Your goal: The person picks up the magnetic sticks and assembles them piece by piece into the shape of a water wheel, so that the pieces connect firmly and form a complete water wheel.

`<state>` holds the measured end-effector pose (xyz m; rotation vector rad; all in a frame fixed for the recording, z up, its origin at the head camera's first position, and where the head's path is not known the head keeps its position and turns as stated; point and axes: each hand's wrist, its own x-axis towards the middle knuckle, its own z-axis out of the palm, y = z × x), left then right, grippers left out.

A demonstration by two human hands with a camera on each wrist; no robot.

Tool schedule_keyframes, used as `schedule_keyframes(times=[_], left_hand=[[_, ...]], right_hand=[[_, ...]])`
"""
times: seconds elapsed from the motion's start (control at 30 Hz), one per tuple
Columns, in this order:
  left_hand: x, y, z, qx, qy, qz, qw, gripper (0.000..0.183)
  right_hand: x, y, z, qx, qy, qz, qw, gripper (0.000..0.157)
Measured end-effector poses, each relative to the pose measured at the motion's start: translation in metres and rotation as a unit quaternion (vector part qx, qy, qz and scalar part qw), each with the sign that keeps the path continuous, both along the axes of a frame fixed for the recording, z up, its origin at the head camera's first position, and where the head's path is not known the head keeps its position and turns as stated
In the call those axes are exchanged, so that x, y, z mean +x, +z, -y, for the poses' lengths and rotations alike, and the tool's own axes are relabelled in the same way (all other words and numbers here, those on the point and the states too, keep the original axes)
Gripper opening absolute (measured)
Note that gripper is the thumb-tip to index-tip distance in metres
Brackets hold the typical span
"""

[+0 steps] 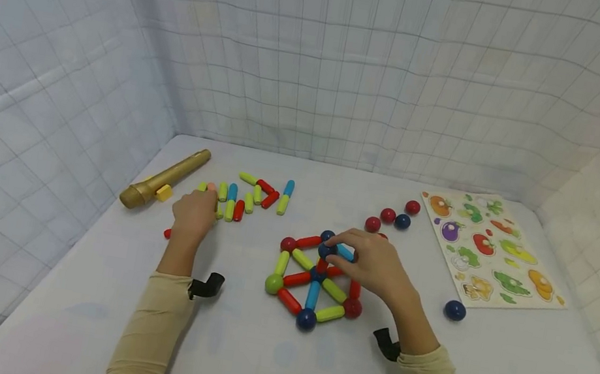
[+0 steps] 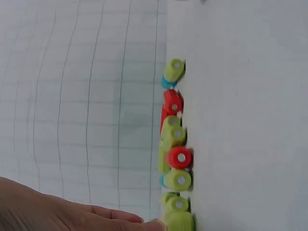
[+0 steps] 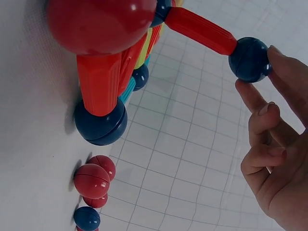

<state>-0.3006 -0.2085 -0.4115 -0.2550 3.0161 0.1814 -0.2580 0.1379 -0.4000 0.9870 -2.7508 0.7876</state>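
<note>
A flat hexagonal frame of magnetic rods and balls lies on the table, with a blue hub ball [image 1: 318, 274] at its middle. From the hub a red rod [image 3: 202, 31] stands up with a blue ball [image 3: 249, 59] on its top end. My right hand [image 1: 376, 263] pinches that top ball between thumb and fingertip. At the left, my left hand [image 1: 194, 212] is among loose rods; in the left wrist view its fingertips grip a yellow-green rod [image 2: 180, 222], partly cut off by the frame edge.
Several loose red, blue and yellow-green rods [image 1: 230, 202] lie right of my left hand. A gold microphone-shaped toy [image 1: 164, 179] is at the far left. Red balls [image 1: 387, 215] and blue balls [image 1: 455, 310] lie right of the frame, near a vegetable picture board [image 1: 491, 252].
</note>
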Motion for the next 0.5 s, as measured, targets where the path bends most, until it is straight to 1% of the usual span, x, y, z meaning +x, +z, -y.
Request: schedule_keyframes(times=[0.03,0.13,0.2,0.23,0.33,0.43,0.5], left_hand=[[-0.001,-0.002,0.004,0.005,0.017,0.011,0.9998,0.022],[-0.006,-0.011,0.010,0.018,0.045,0.047,0.9977,0.035],[-0.009,-0.017,0.012,0.026,0.054,0.051,0.9969,0.043],[-0.010,-0.019,0.013,0.030,0.056,0.050,0.9967,0.046],[-0.009,-0.023,0.018,0.040,0.055,0.038,0.9970,0.044],[-0.005,-0.022,0.022,0.055,0.050,0.037,0.9965,0.043],[-0.003,-0.020,0.026,0.065,0.037,0.044,0.9962,0.037]], right_hand=[[0.001,0.000,-0.001,0.001,-0.003,0.001,1.000,0.026],[0.002,-0.001,-0.005,-0.003,-0.008,-0.002,1.000,0.026],[0.002,-0.002,-0.005,-0.009,-0.007,-0.003,1.000,0.026],[0.002,-0.002,-0.004,-0.012,-0.006,0.000,1.000,0.026],[0.001,-0.003,-0.002,-0.013,-0.003,0.003,1.000,0.026],[0.000,-0.003,0.000,-0.014,0.001,0.008,1.000,0.026],[0.000,-0.003,0.001,-0.014,0.002,0.009,1.000,0.025]])
